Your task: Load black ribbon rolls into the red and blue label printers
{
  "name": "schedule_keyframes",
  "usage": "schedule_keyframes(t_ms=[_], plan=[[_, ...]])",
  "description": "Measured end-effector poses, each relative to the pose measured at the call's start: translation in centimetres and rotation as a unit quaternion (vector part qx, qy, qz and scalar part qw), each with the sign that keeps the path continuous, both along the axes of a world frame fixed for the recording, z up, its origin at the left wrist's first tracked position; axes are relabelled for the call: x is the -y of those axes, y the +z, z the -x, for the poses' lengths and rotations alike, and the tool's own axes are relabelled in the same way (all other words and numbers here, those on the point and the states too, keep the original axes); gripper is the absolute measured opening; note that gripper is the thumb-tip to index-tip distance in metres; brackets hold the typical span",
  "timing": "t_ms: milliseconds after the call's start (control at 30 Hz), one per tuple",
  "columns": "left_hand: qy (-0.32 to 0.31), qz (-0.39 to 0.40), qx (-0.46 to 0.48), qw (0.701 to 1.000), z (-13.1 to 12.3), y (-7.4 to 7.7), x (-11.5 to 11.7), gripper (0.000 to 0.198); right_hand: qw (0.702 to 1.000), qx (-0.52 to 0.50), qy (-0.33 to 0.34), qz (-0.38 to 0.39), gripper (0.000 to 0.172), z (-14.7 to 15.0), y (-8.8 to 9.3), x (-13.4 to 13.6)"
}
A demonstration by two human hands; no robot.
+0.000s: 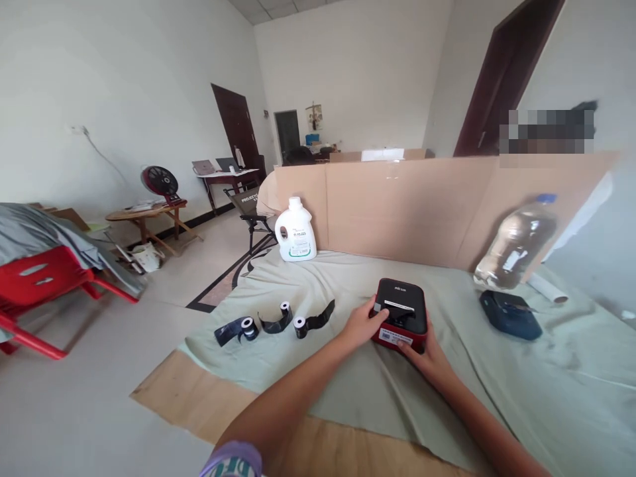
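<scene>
Between left hand (365,323) and right hand (428,358), in their grip, a boxy red device (403,296), black-topped and white-labelled.

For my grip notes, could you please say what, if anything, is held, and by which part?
Red printer: left hand on its left side, right hand on its right and front.

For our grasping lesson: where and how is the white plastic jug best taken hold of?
Probably best by the loop handle of the white plastic jug, coming from the viewer's left and curling around the grip. The jug stands upright, with the open handle on its left side, away from the cardboard panel.
</scene>
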State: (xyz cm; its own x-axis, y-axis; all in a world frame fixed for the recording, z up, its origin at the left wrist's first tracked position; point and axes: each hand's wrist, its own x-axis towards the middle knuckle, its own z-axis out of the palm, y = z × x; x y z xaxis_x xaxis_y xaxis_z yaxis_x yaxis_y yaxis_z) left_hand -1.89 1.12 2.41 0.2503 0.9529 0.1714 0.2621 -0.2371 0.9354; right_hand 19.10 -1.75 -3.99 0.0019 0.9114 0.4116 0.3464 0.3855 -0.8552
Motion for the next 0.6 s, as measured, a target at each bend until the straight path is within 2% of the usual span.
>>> schedule_keyframes(t_ms=[67, 167, 300, 367, 467, 600], plan=[[-0.001, -0.002, 0.010, 1.000, -0.4, -0.1, -1.2, 0.045, 1.000, 0.017, -0.019, -0.007, 0.102, 1.0, 0.7, -0.6], [0.021, -0.025, 0.053, 0.998, 1.5, 0.5, -3.0, 0.045, 0.999, 0.041, -0.010, -0.033, 0.100, 3.2, 3.3, -3.0], [0.075, -0.067, 0.110, 0.989, 7.7, 2.8, -7.0, 0.045, 0.993, 0.031, 0.068, -0.092, 0.097, 9.4, 7.9, -8.5], [0.124, -0.061, 0.107, 0.985, 11.7, 3.8, -9.4, 0.043, 0.986, 0.003, 0.119, -0.115, 0.096, 13.7, 9.0, -11.6], [0.202, -0.017, 0.121, 0.972, 17.6, 3.9, -12.0, 0.042, 0.976, -0.031, 0.194, -0.098, 0.094, 19.9, 8.1, -15.5], [0.244, 0.057, 0.127, 0.960, 23.1, 2.0, -13.0, 0.043, 0.968, -0.051, 0.244, -0.028, 0.096, 25.6, 4.1, -18.7]])
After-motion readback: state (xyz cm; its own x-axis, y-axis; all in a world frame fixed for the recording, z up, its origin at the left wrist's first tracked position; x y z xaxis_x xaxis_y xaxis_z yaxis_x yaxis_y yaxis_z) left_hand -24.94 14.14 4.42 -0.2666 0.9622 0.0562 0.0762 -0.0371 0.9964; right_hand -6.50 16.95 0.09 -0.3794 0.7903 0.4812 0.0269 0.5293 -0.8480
